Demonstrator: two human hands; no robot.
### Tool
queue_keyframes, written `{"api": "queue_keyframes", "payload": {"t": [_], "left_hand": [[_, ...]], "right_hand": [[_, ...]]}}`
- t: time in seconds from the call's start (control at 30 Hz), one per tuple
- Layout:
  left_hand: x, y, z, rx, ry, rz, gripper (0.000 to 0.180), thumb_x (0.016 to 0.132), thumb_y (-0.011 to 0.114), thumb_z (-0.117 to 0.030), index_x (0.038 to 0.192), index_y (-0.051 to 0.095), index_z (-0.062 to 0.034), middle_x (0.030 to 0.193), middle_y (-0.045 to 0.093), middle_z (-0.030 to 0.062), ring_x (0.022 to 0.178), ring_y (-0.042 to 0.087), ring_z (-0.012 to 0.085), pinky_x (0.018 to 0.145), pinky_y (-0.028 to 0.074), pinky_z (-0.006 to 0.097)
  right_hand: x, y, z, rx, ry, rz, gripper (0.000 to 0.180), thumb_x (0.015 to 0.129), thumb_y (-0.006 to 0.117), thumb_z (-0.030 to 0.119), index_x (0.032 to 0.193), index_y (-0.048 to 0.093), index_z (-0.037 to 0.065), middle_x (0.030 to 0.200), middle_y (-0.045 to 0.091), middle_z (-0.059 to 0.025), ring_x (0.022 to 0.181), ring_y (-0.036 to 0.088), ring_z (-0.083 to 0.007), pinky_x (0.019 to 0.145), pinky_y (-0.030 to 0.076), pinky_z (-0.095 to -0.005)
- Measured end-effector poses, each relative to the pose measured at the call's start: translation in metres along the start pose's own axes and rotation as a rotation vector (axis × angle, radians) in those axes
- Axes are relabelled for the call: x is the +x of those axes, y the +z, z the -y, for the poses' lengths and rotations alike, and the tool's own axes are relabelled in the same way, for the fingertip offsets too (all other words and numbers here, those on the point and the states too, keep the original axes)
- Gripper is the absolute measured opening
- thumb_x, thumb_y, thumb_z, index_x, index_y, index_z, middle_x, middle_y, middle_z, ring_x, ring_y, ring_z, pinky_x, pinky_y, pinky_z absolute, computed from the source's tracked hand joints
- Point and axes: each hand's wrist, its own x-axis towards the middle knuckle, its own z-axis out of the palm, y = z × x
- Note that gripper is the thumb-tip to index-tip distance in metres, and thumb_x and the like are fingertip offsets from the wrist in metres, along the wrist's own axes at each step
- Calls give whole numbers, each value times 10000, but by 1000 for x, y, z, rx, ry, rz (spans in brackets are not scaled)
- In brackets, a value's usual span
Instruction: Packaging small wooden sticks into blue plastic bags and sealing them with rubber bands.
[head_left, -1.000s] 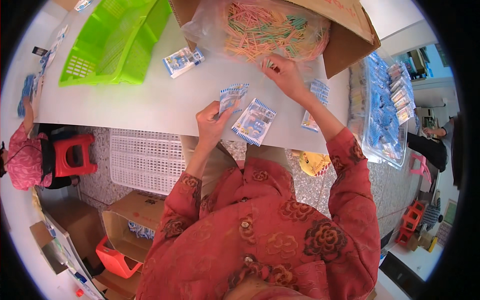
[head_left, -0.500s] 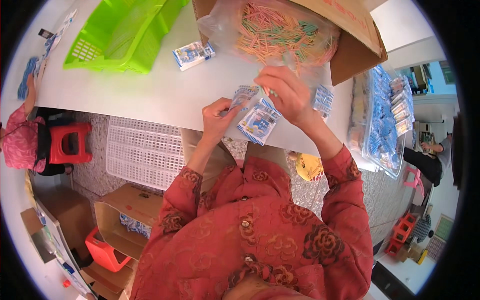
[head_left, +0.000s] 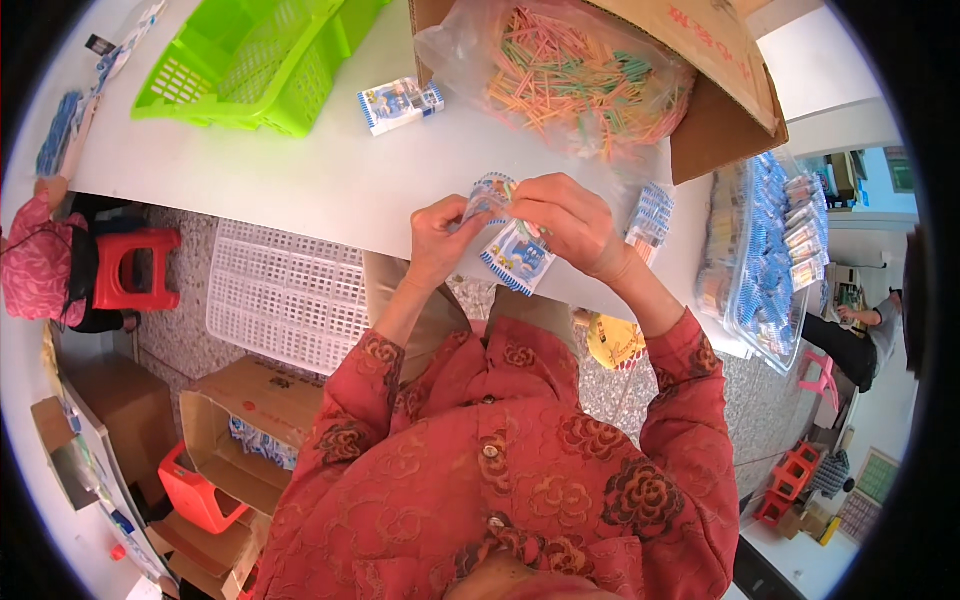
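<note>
My left hand (head_left: 438, 238) pinches a small blue-and-white plastic packet (head_left: 485, 200) above the table's near edge. Closed fingers of my right hand (head_left: 575, 228) meet the packet's upper right side, with bits of thin coloured sticks (head_left: 545, 232) showing between them. Whether the stick ends are inside the packet, I cannot tell. Another blue-and-white packet (head_left: 516, 262) lies flat just below both hands. Beyond them, a clear plastic bag (head_left: 450, 50) spills open from a cardboard box (head_left: 735, 95), full of pink, yellow and green sticks (head_left: 570, 85).
A filled packet (head_left: 400, 105) lies near a green basket (head_left: 285, 105). More packets (head_left: 650, 215) rest right of my hand, beside a clear tray (head_left: 790, 350) heaped with packets. White crates (head_left: 285, 295) stand below the table. People sit at far left and far right.
My right hand has come down and left from near the bag to the packet in my left hand. The view has shifted slightly.
</note>
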Motion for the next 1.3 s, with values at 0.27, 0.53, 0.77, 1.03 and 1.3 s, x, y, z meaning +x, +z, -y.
{"api": "queue_keyframes", "payload": {"t": [0.27,0.53,0.77,1.03,1.3], "left_hand": [[1,-4,-16,142,49,115,61,795,680,-24,849,673,3,702,624,-2,634,504,35,564,405,206],[1,1,-18,143,67,58,90,763,718,-46,821,670,3,678,621,48,579,533,85,534,414,244],[2,1,-14,111,53,91,104,776,708,-30,865,673,10,707,640,26,626,537,58,557,428,231],[-3,-1,-27,-31,-50,200,188,836,666,-35,1016,667,21,863,657,-3,756,539,38,664,435,190],[-13,16,-60,-263,-111,178,220,889,610,-70,1078,633,41,938,659,37,808,576,67,720,469,211]], "right_hand": [[12,-11,-2,331,523,148,163,768,642,-14,927,639,24,903,631,-90,732,603,-171,629,497,-272],[22,-13,-9,445,774,197,191,851,633,98,1033,643,43,956,631,-3,753,542,-72,647,440,-209],[9,-5,-17,236,660,38,188,852,618,113,1031,664,75,919,658,-73,729,599,-149,633,475,-270],[2,-8,-11,213,708,40,205,887,552,45,1064,657,37,953,681,-64,815,617,-132,745,487,-252],[9,-38,1,387,702,-105,280,908,496,24,1169,597,33,979,674,-18,847,587,-79,746,476,-230]]}}
